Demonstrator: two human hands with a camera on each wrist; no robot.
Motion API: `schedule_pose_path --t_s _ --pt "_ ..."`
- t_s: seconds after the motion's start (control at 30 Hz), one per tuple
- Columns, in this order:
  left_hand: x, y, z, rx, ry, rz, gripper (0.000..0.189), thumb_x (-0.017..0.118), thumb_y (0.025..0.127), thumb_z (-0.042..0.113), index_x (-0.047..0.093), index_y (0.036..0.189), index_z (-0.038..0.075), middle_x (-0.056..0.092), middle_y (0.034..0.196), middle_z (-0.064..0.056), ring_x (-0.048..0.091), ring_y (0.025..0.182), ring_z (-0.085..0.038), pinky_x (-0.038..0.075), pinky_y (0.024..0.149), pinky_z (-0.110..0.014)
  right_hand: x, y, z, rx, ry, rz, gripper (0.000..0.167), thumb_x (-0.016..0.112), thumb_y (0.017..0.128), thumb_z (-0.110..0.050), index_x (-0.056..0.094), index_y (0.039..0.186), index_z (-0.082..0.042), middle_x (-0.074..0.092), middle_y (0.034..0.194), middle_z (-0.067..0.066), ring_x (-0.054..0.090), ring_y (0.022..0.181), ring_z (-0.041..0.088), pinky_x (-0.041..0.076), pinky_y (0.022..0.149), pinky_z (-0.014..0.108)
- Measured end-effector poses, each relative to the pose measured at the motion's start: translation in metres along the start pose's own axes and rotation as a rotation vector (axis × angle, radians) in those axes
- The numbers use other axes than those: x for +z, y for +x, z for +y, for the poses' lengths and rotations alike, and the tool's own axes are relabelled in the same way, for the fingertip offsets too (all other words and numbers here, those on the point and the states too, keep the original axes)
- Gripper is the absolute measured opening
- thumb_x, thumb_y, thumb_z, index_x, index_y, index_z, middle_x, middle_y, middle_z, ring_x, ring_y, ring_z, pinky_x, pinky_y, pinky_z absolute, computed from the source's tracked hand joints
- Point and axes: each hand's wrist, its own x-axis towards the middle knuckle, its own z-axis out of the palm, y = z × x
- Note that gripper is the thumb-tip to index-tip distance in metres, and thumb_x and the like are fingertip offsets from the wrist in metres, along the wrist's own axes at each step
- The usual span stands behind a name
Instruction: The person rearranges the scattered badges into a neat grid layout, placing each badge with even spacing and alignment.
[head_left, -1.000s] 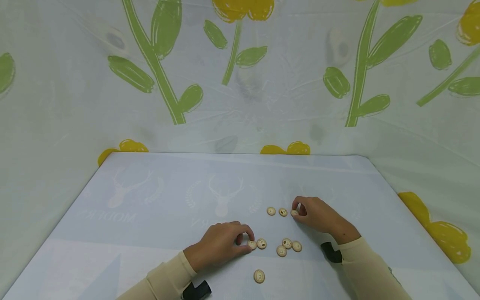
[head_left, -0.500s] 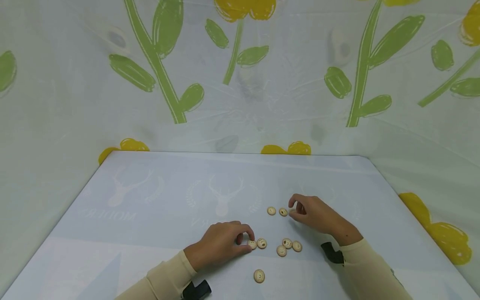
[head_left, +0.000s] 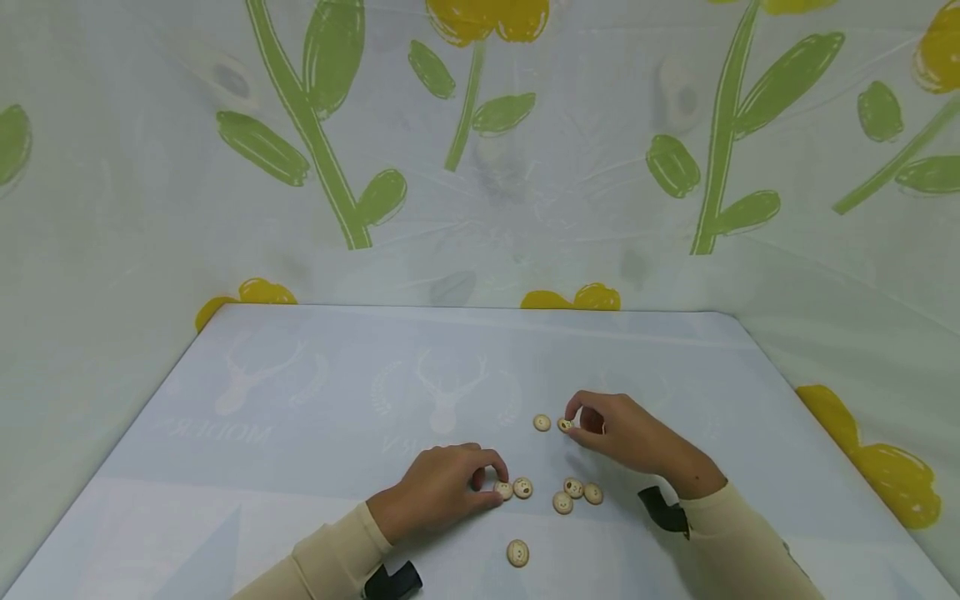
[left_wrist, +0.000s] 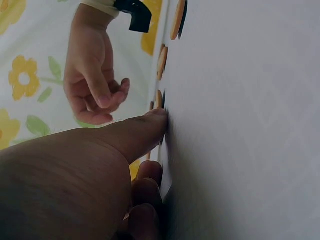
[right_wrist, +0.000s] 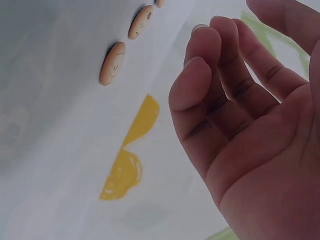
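Observation:
In the head view, my left hand (head_left: 442,483) pinches a small round wooden disc (head_left: 504,490) between thumb and index finger on the table. Beside it lies another disc with a face marking (head_left: 523,488). My right hand (head_left: 630,429) hovers at the back row, thumb and index tips by a disc with a dark mark (head_left: 565,425). Left of that lies a plain-looking disc (head_left: 542,422). In the right wrist view, the right hand's fingers (right_wrist: 197,82) are loosely bent with nothing between them; a face disc (right_wrist: 112,63) lies apart on the table.
Three discs cluster in front of the right hand, one of them this disc (head_left: 573,487). A lone disc (head_left: 517,552) lies nearest me. The pale table (head_left: 300,400) meets a flower-patterned sheet (head_left: 525,233) behind. Black cameras (head_left: 393,581) sit at both wrists.
My right hand has shifted left along the back row, from the rightmost disc to the middle one. The rightmost disc is hidden from the head view now. My left hand stays put.

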Motion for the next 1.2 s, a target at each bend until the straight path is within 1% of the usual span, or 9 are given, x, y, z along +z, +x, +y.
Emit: schedule_pose_path --t_s 0.17,0.4,0.6,0.73,0.93,1.2 --pt "0.0 0.0 0.0 0.0 -0.001 0.0 0.017 0.077 0.087 0.038 0.07 0.101 0.03 0.051 0.074 0.014 0.041 0.061 0.001 0.034 0.056 -0.021 0.001 -0.002 -0.005 -0.03 0.011 0.001 0.011 0.07 0.093 -0.017 0.065 0.103 -0.016 0.056 0.075 -0.005 0.053 0.071 0.011 0.047 0.061 0.023" --pt "0.001 0.001 -0.001 -0.001 -0.006 0.004 0.018 0.077 0.087 0.038 0.07 0.101 0.03 0.051 0.074 0.014 0.041 0.06 0.002 0.033 0.055 -0.019 0.007 -0.002 -0.013 -0.083 -0.002 -0.004 0.011 0.071 0.093 -0.017 0.066 0.102 -0.013 0.054 0.074 -0.007 0.051 0.069 0.008 0.046 0.061 0.022" --pt "0.002 0.001 -0.002 -0.013 -0.01 -0.002 0.018 0.077 0.087 0.038 0.07 0.101 0.031 0.051 0.074 0.015 0.041 0.06 0.002 0.033 0.055 -0.019 0.009 -0.004 -0.019 -0.091 -0.007 -0.02 0.012 0.071 0.093 -0.016 0.066 0.103 -0.012 0.054 0.075 -0.008 0.05 0.069 0.007 0.046 0.061 0.022" --pt "0.003 0.002 -0.002 -0.021 -0.017 -0.009 0.018 0.077 0.087 0.038 0.07 0.101 0.031 0.05 0.074 0.015 0.041 0.061 0.002 0.033 0.055 -0.019 0.012 -0.005 -0.021 -0.113 -0.004 -0.047 0.012 0.071 0.093 -0.016 0.066 0.103 -0.013 0.054 0.074 -0.009 0.05 0.068 0.006 0.046 0.061 0.022" --pt "0.005 0.002 -0.002 -0.011 -0.01 -0.011 0.018 0.077 0.087 0.038 0.069 0.102 0.031 0.05 0.074 0.015 0.041 0.061 0.002 0.033 0.055 -0.02 0.02 -0.005 -0.023 -0.137 0.004 -0.077 0.01 0.072 0.092 -0.016 0.066 0.099 -0.014 0.054 0.072 -0.01 0.05 0.066 0.004 0.046 0.059 0.022" --pt "0.005 0.001 -0.003 -0.005 0.003 -0.002 0.017 0.076 0.088 0.04 0.069 0.101 0.031 0.05 0.074 0.016 0.041 0.06 0.002 0.034 0.055 -0.02 0.026 -0.005 -0.026 -0.17 -0.014 -0.109 0.009 0.074 0.091 -0.02 0.066 0.095 -0.019 0.053 0.072 -0.011 0.049 0.066 0.003 0.045 0.06 0.022"
